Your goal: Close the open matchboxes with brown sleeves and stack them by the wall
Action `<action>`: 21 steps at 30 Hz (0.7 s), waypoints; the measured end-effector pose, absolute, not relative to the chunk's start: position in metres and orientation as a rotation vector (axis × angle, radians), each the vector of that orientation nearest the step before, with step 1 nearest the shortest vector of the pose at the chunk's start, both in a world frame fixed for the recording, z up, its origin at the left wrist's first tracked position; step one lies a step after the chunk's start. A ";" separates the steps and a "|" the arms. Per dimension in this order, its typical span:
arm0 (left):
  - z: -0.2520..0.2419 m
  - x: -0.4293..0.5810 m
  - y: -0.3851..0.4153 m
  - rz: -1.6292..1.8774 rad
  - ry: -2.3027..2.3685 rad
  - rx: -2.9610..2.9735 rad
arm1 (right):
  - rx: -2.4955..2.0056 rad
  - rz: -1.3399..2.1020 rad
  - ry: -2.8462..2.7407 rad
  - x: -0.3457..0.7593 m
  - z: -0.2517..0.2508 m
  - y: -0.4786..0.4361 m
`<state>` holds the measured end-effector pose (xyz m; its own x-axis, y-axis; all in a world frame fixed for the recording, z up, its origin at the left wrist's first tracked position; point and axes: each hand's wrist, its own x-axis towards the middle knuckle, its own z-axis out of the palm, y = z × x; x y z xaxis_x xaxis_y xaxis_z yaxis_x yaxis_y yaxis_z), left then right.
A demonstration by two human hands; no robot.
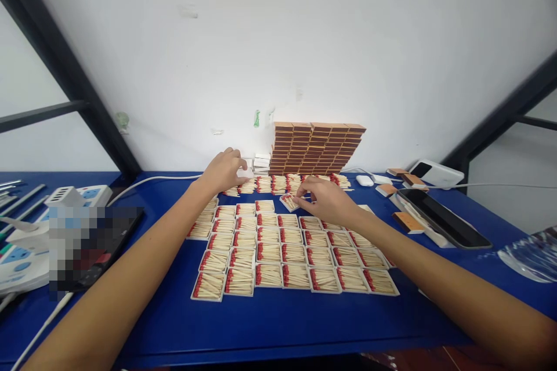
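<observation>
Rows of white trays (268,252) filled with red-tipped matches cover the middle of the blue table. Behind them lies a band of loose matches (278,184). My right hand (324,200) has its thumb and fingers closed on the edge of a small tilted matchbox tray (289,202) with matches in it, behind the rows. At the back left, my left hand (226,171) is at the small white trays (261,162) beside the wall, thumb and fingertips apart in a curve. Nothing is clearly held in it.
A tall stack of brown matchboxes (315,148) stands against the wall. At the right are a black phone (444,217), a power bank (436,174), an earbud case (364,180) and loose matchboxes (408,222). Power strips (26,261), cables and metal rods (21,206) lie at the left.
</observation>
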<state>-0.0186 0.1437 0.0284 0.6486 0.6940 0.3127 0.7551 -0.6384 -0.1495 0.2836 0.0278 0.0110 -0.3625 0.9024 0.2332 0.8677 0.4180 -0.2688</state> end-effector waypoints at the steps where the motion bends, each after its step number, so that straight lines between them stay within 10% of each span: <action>1: 0.029 -0.019 0.144 -0.330 -1.164 -2.597 | -1.522 0.136 -2.337 0.284 0.011 0.028; 21: 0.020 -0.016 0.140 -0.333 -1.082 -2.524 | -1.513 0.149 -2.342 0.288 0.012 0.026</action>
